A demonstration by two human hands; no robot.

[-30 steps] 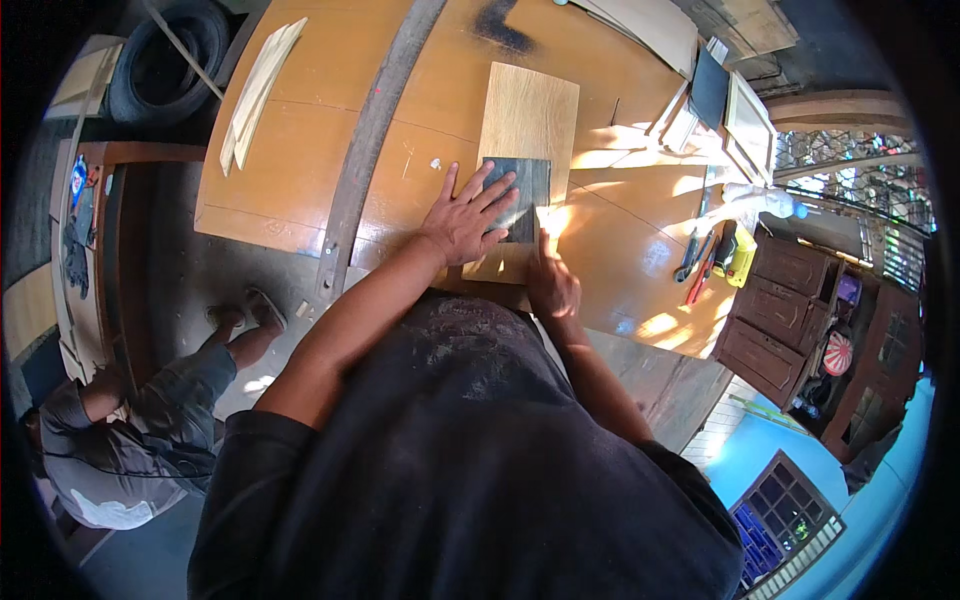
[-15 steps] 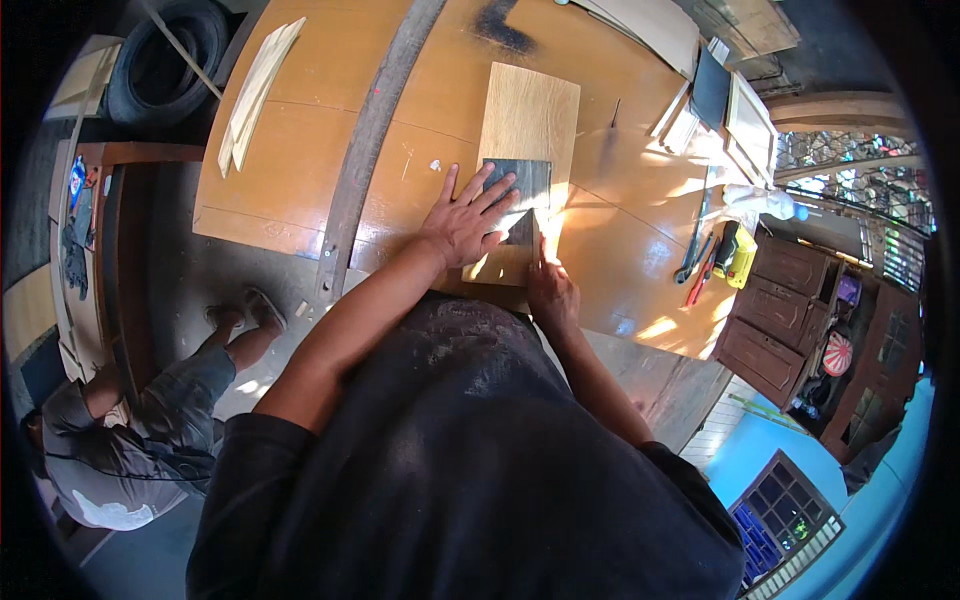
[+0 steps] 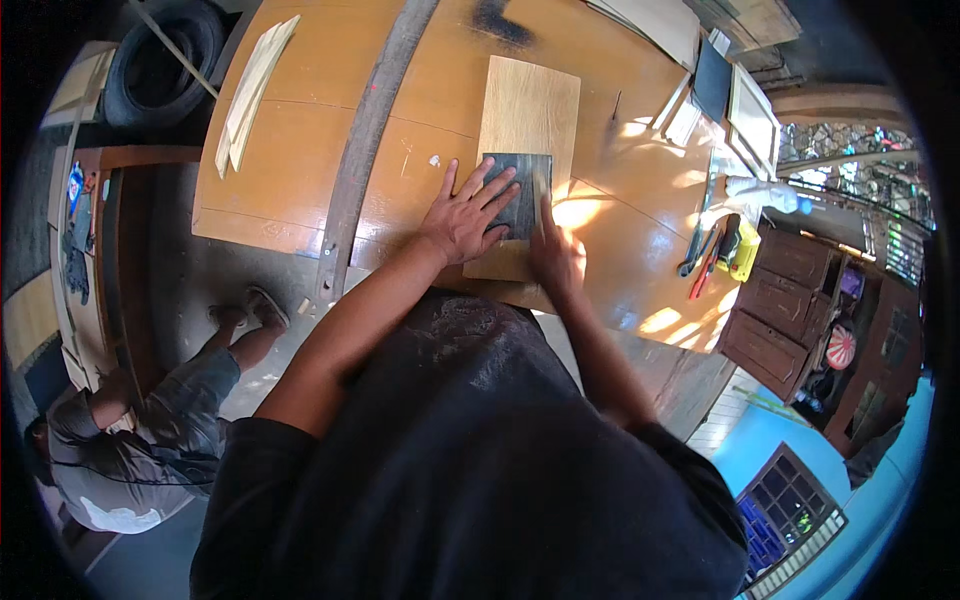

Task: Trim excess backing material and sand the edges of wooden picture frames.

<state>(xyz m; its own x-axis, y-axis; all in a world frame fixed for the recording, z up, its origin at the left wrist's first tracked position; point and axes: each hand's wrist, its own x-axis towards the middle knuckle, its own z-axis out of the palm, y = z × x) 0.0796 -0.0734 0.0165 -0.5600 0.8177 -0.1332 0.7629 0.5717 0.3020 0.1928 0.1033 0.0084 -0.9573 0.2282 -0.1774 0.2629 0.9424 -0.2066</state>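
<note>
A dark grey rectangular board [image 3: 522,188] lies on a longer light wood-grain board [image 3: 530,100] on the orange worktop [image 3: 280,140]. My left hand [image 3: 465,215] is spread flat, palm down, over the left part of the dark board, fingers apart. At the dark board's right edge my right hand [image 3: 557,250] has its fingers curled in around something narrow that I cannot make out, its forefinger pointing away from me along that edge.
Pale strips [image 3: 255,90] and a long grey bar [image 3: 360,165] lie leftward. Rightward are a yellow-black tool [image 3: 742,250], red-handled tool [image 3: 705,270], plastic bottle [image 3: 770,195], panels [image 3: 750,115] and wooden cabinet [image 3: 775,300]. A tyre [image 3: 165,70] and seated person [image 3: 140,450] are at left.
My right hand has moved a little away from me along the dark board's right edge. My left hand stays pressed on the board in nearly the same place.
</note>
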